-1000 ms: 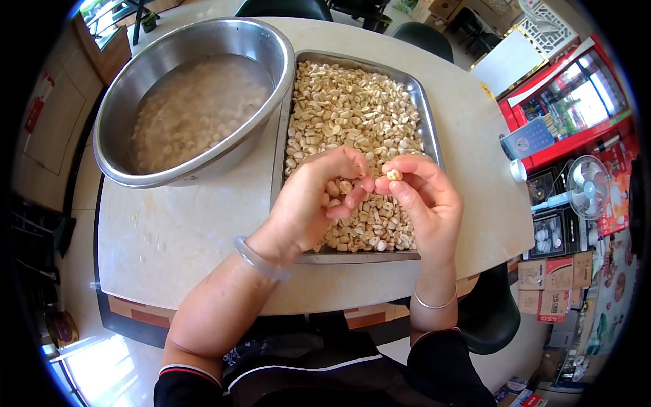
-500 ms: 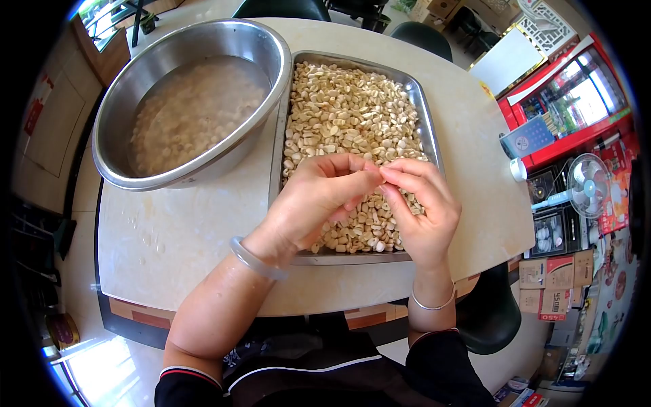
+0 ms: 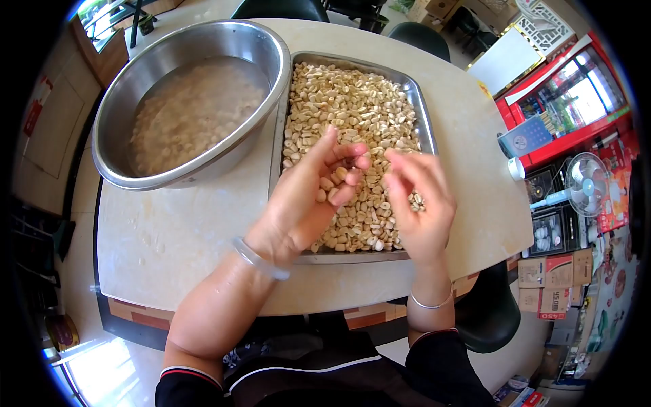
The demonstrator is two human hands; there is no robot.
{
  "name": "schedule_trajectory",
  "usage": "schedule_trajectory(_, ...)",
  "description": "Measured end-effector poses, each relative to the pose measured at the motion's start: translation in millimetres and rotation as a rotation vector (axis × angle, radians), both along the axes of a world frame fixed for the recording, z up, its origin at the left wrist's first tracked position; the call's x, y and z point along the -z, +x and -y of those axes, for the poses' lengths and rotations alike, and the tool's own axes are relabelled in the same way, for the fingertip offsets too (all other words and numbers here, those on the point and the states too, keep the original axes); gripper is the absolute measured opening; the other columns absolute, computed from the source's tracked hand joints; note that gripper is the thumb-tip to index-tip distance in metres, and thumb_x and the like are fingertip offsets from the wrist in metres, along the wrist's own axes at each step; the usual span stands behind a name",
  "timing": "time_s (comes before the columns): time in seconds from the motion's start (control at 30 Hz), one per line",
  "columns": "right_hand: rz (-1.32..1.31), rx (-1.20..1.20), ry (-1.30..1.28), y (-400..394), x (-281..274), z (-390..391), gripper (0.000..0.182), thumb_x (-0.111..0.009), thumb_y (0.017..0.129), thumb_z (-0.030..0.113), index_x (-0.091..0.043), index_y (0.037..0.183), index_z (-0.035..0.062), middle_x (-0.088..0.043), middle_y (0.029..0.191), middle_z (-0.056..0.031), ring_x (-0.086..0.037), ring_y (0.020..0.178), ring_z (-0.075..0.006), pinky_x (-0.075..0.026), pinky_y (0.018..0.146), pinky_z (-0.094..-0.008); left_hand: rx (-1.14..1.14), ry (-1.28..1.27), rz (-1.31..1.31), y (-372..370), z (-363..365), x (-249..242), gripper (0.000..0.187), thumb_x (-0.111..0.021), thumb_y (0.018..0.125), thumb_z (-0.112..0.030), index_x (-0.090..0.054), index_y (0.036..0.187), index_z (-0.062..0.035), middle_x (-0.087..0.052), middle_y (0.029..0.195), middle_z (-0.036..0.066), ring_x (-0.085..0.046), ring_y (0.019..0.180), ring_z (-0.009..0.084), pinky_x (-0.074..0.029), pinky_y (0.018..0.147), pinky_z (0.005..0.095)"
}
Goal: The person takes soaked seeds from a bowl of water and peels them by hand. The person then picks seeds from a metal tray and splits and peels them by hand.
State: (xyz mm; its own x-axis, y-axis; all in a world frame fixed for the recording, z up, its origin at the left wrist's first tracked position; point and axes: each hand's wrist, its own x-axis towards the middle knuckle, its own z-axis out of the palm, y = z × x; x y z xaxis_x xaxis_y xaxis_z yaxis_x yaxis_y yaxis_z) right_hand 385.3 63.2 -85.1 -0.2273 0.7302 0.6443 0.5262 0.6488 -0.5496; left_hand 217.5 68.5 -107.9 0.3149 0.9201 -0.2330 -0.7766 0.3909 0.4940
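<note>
My left hand is cupped over the metal tray, with several pale seeds lying in its palm against the curled fingers. To its right, apart from it, my right hand hovers over the tray with bent fingers, the thumb and index finger separated; it is slightly blurred and nothing shows between them. Split, cream-coloured seeds cover the tray. At the left stands a large steel basin, where more seeds lie under cloudy water.
Both containers stand on a pale table with water drops at its left. Dark chairs are around the table. To the right are a red-framed cooler, a small fan and cardboard boxes.
The fingertips of both hands, together before, have come apart. My left hand has turned its palm up, showing the seeds in it, and my right hand's fingers have opened slightly.
</note>
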Motion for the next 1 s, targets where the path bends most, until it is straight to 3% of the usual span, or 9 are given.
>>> schedule_trajectory(0.1, 0.133, -0.192, 0.238, -6, 3, 2, 0.036, -0.075, 0.073, 0.0, -0.069, 0.109, 0.0055, -0.058, 0.09, -0.0045, -0.057, 0.072, -0.0174, -0.048, 0.06, -0.0269, 0.044, -0.007, 0.247, 0, -2, 11, 0.048, -0.043, 0.1, -0.042, -0.053, 0.115, 0.0026, -0.061, 0.102, 0.012, -0.058, 0.086, 0.0168, -0.05, 0.077, 0.028)
schedule_trajectory(0.2, 0.304, -0.133, 0.197, -14, 3, 7, 0.038, -0.078, 0.07, 0.005, -0.069, 0.106, 0.0062, -0.054, 0.089, -0.0041, -0.056, 0.075, -0.018, -0.048, 0.061, -0.0294, 0.055, -0.023, 0.306, 0, 0, 11, 0.048, -0.04, 0.101, -0.041, -0.049, 0.119, 0.0021, -0.059, 0.108, 0.015, -0.059, 0.097, 0.0232, -0.047, 0.094, 0.0363)
schedule_trajectory(0.3, 0.365, -0.078, 0.188, -16, 7, 9, 0.036, -0.077, 0.069, 0.005, -0.069, 0.105, 0.0068, -0.053, 0.09, -0.0046, -0.056, 0.078, -0.0193, -0.049, 0.063, -0.0307, -0.013, -0.096, 0.273, 5, 2, 4, 0.044, -0.041, 0.101, -0.04, -0.052, 0.114, 0.0009, -0.06, 0.098, 0.012, -0.058, 0.089, 0.0179, -0.048, 0.085, 0.0279)
schedule_trajectory(0.4, 0.363, -0.045, 0.228, -16, 10, 7, 0.034, -0.076, 0.071, 0.003, -0.069, 0.105, 0.0059, -0.053, 0.09, -0.0058, -0.058, 0.077, -0.0191, -0.05, 0.063, -0.0305, 0.036, -0.057, 0.351, 7, 3, 14, 0.044, -0.038, 0.103, -0.036, -0.049, 0.121, 0.0023, -0.059, 0.111, 0.016, -0.057, 0.106, 0.0242, -0.047, 0.096, 0.0373)
schedule_trajectory(0.5, 0.196, -0.105, 0.137, -13, 8, 6, 0.03, -0.073, 0.076, 0.0, -0.068, 0.106, 0.0032, -0.056, 0.095, -0.0077, -0.061, 0.078, -0.0175, -0.051, 0.064, -0.029, 0.073, -0.059, 0.296, 7, 5, 10, 0.038, -0.042, 0.102, -0.031, -0.052, 0.119, 0.0014, -0.059, 0.11, 0.014, -0.057, 0.102, 0.0217, -0.048, 0.09, 0.0338)
schedule_trajectory(0.6, -0.065, -0.191, -0.011, -7, -1, 8, 0.026, -0.064, 0.086, -0.005, -0.065, 0.112, -0.002, -0.059, 0.102, -0.0109, -0.064, 0.083, -0.0151, -0.052, 0.068, -0.0256, 0.025, 0.041, 0.029, 8, 8, -1, 0.031, -0.051, 0.099, -0.027, -0.057, 0.113, -0.0006, -0.061, 0.1, 0.008, -0.056, 0.087, 0.0133, -0.045, 0.072, 0.0243)
schedule_trajectory(0.73, -0.158, -0.209, -0.112, -2, 2, 5, 0.03, -0.059, 0.088, -0.006, -0.063, 0.117, -0.0025, -0.06, 0.099, -0.0112, -0.063, 0.083, -0.0166, -0.052, 0.071, -0.0258, 0.098, 0.149, -0.112, 6, 9, -5, 0.022, -0.061, 0.095, -0.024, -0.062, 0.103, -0.0039, -0.058, 0.081, -0.002, -0.041, 0.061, 0.0017, -0.025, 0.049, 0.017)
schedule_trajectory(0.83, 0.043, -0.142, 0.07, 0, 3, -1, 0.034, -0.061, 0.086, -0.008, -0.062, 0.119, -0.0013, -0.06, 0.097, -0.011, -0.063, 0.082, -0.0168, -0.052, 0.07, -0.026, 0.093, 0.149, -0.221, 1, 7, -7, 0.02, -0.064, 0.093, -0.023, -0.063, 0.099, -0.0038, -0.056, 0.074, -0.003, -0.038, 0.055, 0.0013, -0.022, 0.045, 0.0168)
schedule_trajectory(1.0, -0.032, -0.084, 0.077, -3, 6, -1, 0.041, -0.064, 0.082, -0.011, -0.06, 0.121, 0.0005, -0.061, 0.096, -0.0105, -0.062, 0.081, -0.0171, -0.052, 0.069, -0.0272, 0.147, 0.152, -0.224, 0, 8, -10, 0.018, -0.069, 0.09, -0.02, -0.068, 0.095, -0.0022, -0.059, 0.079, -0.003, -0.042, 0.058, -0.0001, -0.027, 0.046, 0.0156)
